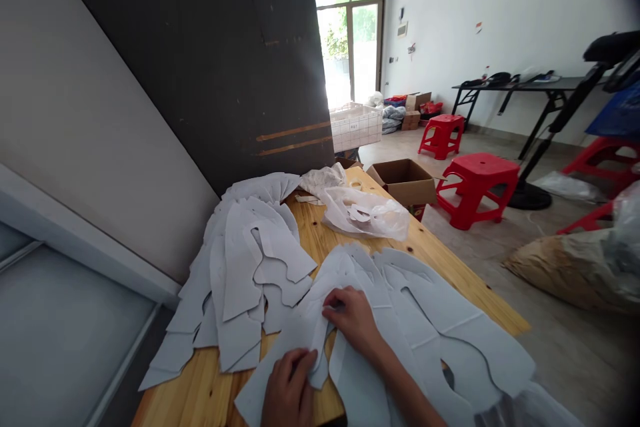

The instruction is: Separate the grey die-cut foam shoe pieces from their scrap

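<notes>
White sheet pieces with curved cut-outs lie on a wooden table (195, 390). Across the nearest white cut-out piece (360, 360), a narrow white strip (320, 340) runs along the edge of its slot. The fingers of my right hand (353, 320) are curled and pinch the strip's upper end. Lower down, my left hand (290, 387) has its thumb and fingers closed at the strip's other end, near the slot. Whether the strip is stuck to the piece I cannot tell. More cut-out pieces (440, 320) overlap at the right, and a layered pile (250, 260) lies at the left.
A clear plastic bag (370, 213) with white scraps and a crumpled white cloth (323, 180) lie at the table's far end. Beyond stand an open cardboard box (403, 177) and red stools (477, 187). A dark panel (200, 60) rises behind the pile.
</notes>
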The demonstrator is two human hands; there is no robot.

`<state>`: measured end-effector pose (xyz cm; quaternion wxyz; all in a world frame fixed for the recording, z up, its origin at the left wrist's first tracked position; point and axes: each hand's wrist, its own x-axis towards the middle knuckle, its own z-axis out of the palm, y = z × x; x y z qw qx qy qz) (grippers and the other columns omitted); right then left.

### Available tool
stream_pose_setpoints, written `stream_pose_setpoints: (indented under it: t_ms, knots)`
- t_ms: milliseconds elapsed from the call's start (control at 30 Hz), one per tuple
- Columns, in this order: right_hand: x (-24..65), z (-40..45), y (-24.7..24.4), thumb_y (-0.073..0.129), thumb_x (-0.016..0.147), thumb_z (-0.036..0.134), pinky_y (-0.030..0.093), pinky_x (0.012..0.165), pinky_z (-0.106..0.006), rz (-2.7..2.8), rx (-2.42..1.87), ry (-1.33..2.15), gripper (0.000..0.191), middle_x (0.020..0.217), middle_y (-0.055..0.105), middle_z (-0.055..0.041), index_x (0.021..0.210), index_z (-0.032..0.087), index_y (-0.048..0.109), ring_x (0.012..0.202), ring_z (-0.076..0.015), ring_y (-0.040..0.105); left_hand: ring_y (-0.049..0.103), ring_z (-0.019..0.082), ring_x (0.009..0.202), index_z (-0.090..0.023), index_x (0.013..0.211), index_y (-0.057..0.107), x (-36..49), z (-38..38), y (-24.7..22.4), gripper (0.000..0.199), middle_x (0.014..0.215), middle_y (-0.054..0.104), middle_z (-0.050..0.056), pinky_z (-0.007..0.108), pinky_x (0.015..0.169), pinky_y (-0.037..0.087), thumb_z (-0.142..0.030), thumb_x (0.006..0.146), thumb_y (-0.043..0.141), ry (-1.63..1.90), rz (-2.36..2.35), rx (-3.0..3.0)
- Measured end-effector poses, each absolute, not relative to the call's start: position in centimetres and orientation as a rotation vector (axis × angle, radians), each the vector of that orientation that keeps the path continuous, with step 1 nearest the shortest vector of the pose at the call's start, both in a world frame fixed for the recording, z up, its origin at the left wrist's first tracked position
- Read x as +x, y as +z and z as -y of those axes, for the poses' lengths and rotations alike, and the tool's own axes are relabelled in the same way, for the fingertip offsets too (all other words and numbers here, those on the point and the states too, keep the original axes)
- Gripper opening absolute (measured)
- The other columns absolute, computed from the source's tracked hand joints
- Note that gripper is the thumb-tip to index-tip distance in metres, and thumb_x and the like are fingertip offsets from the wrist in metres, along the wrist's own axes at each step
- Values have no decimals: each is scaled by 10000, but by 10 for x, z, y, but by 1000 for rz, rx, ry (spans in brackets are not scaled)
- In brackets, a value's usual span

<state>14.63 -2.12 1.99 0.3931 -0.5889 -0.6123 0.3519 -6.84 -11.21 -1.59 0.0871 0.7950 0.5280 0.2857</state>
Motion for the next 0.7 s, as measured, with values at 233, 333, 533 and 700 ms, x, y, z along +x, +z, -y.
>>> stream_pose_setpoints:
  t_ms: [233,333,533,700]
  knots:
    - [138,23,27,744,810,153,384,929,-386,1596,-1511,888,123,872,785,-27,855,242,815,925,-237,692,665,265,842,-217,1014,730,-37,112,-6,245,908,643,78,368,757,558,-382,1009,549,767,-1847,2247]
    - [136,21,29,748,802,148,401,915,-369,1595,-1520,894,126,850,786,-24,842,245,818,902,-228,693,660,273,848,-221,913,660,-30,106,4,198,881,645,73,375,771,539,-357,989,539,644,-1921,2180]
    - [134,18,32,758,798,141,427,876,-346,1590,-1517,887,127,825,786,-20,824,245,826,856,-220,694,651,291,869,-259,833,552,-24,100,18,229,868,665,69,394,802,517,-425,981,501,537,-1977,2050]
    - [133,18,32,755,816,142,419,883,-353,1587,-1520,885,124,837,783,-26,822,245,824,877,-227,696,676,292,927,-245,889,585,-27,100,16,203,922,696,87,398,866,523,-391,983,478,480,-1973,2023]
